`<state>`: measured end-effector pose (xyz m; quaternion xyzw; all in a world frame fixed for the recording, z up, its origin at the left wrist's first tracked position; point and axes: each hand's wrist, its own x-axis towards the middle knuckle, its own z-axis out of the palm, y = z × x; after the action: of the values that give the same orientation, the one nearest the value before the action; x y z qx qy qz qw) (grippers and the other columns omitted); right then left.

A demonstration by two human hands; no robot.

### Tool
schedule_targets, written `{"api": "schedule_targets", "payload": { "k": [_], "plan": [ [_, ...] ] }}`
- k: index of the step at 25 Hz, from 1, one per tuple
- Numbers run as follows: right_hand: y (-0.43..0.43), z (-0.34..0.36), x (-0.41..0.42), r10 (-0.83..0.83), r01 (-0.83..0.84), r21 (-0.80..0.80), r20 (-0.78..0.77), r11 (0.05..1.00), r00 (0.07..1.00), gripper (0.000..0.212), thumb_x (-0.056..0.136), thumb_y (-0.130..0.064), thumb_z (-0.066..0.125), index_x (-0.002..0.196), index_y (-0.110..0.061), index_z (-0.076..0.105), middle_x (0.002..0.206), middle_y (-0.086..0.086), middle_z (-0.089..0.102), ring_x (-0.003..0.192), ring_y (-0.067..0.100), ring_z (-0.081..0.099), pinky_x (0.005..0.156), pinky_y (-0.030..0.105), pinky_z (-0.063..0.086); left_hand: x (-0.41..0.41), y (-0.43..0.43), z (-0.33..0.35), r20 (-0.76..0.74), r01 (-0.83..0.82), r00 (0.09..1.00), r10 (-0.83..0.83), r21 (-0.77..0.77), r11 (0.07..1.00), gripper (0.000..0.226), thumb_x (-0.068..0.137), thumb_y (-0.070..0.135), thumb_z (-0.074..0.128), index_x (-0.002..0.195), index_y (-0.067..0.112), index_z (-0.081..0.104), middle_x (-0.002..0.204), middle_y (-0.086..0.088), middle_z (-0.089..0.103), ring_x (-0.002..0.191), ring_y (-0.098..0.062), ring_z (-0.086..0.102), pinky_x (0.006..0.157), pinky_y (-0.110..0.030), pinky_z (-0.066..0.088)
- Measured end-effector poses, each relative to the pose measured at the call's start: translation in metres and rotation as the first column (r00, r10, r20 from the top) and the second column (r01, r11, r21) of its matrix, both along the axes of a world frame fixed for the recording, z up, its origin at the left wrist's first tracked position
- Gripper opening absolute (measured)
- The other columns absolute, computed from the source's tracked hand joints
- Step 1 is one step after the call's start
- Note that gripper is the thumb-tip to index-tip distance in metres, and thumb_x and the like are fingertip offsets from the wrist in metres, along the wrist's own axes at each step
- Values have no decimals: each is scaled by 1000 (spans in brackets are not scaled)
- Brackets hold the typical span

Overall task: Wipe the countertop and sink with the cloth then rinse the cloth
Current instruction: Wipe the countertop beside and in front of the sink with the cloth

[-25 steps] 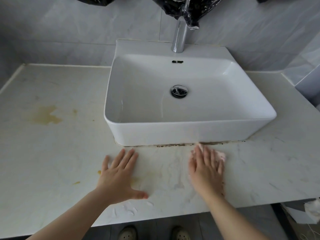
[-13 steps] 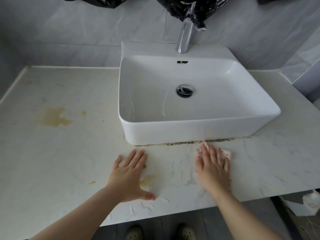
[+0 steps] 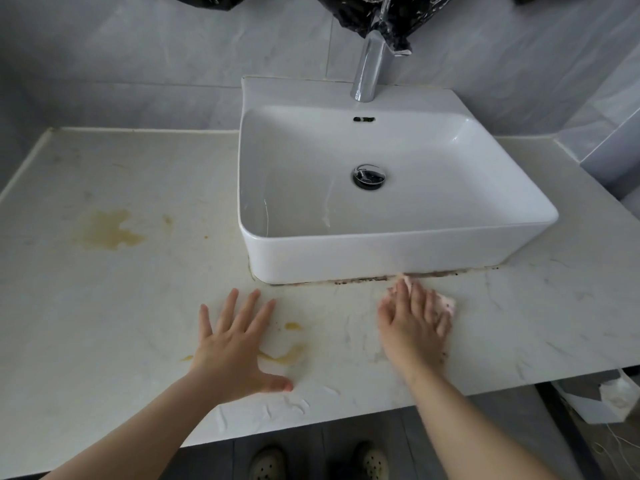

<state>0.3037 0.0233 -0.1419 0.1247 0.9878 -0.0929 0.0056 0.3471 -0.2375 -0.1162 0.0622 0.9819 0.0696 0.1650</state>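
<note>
- The tabletop [image 3: 104, 306], one pale marbled slab, runs the full width. Its near edge cuts across the bottom of the view, and its far and left edges meet the grey tiled wall. The widest open stretch lies left of the basin, with a narrower strip along the near edge and a smaller area to the right.
- One white rectangular sink [image 3: 381, 258] stands on the tabletop at centre-right, its long axis left to right and its back against the wall. A dark grimy seam [image 3: 446, 271] runs along the base of its near wall.
- One chrome tap [image 3: 369, 71] rises at the far rim, its top wrapped in black plastic [image 3: 374, 12].
- The left hand [image 3: 232, 344] lies flat on the bare tabletop near the sink's left corner. Its fingers are straight, spread and pointing far, and it holds nothing.
- The right hand [image 3: 414, 323] presses flat on the cloth, its fingers straight and together, pointing far towards the sink base.
- One large yellow-brown stain [image 3: 107, 230] marks the left tabletop, and two smaller yellow smears [image 3: 289, 356] lie between the hands.
- One pink cloth [image 3: 446, 303] lies on the tabletop just near the sink's front wall. It is mostly hidden under the right hand, showing only past the fingertips and at the right side, so its long axis cannot be told.
- One round metal drain [image 3: 369, 176] sits in the basin floor.
- Two shoes [image 3: 268, 462] show on the floor below the near edge.
</note>
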Motion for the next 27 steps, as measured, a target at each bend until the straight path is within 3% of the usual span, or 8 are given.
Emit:
{"api": "schedule_targets", "payload": {
  "k": [2,4,6,9,12,19,25,27],
  "plan": [
    [-42,2,7,73,-74,-7,-97,997,993,53,96,-41,26,147,-29,27,158,-7,17,146,23,15,116,48,2,5,-17,2,-26,-63,998,64,35,997,142,16,101,9,127,28,-39,145,7,-35,130,-18,-37,110,-56,-14],
    [-86,-2,27,412,-410,41,-97,911,906,52,90,-44,33,136,-26,49,147,-7,43,136,26,39,108,49,16,9,-29,1,-55,-103,993,107,68,992,143,17,101,0,133,26,-33,151,4,-26,136,-19,-30,111,-53,-10],
    [-82,-4,31,606,-597,119,-57,794,794,52,91,-46,32,137,-27,47,144,-9,45,135,24,41,107,47,17,11,-36,0,-68,-93,993,100,105,990,145,22,102,3,139,21,-25,154,3,-18,137,-16,-27,112,-49,-12],
    [-28,-3,15,360,-350,122,-65,929,931,51,96,-44,22,144,-32,32,154,-12,27,144,18,22,115,43,5,17,-46,-9,-139,-41,989,52,78,996,145,34,102,14,146,13,-9,154,1,-7,137,-10,-25,112,-38,-17],
    [-22,2,14,11,-14,72,45,997,999,58,96,-48,13,151,-30,5,160,-6,1,147,19,-3,117,47,-5,24,-55,-15,-62,-44,997,44,9,999,132,52,98,26,141,0,30,147,-14,34,140,-19,7,114,-31,-7],
    [-114,-2,39,600,-595,103,-28,797,799,55,88,-49,33,135,-24,50,141,-5,50,132,24,45,105,46,19,25,-56,-16,-36,-84,996,87,70,994,124,58,95,23,130,-3,48,138,-16,48,131,-21,26,113,-25,-1],
    [-23,5,16,-16,14,47,56,999,998,62,92,-51,9,150,-31,7,160,-7,2,147,18,-1,117,45,-4,26,-62,-18,-53,-47,997,49,39,998,119,61,93,22,131,1,48,139,-13,47,132,-21,28,111,-31,7],
    [-65,3,22,17,-19,69,28,997,999,61,93,-49,14,150,-29,13,160,-6,5,147,21,3,116,47,-3,26,-62,-20,-49,-39,998,41,24,999,118,62,92,20,131,0,49,139,-13,47,132,-21,28,111,-32,8]
  ]
}}
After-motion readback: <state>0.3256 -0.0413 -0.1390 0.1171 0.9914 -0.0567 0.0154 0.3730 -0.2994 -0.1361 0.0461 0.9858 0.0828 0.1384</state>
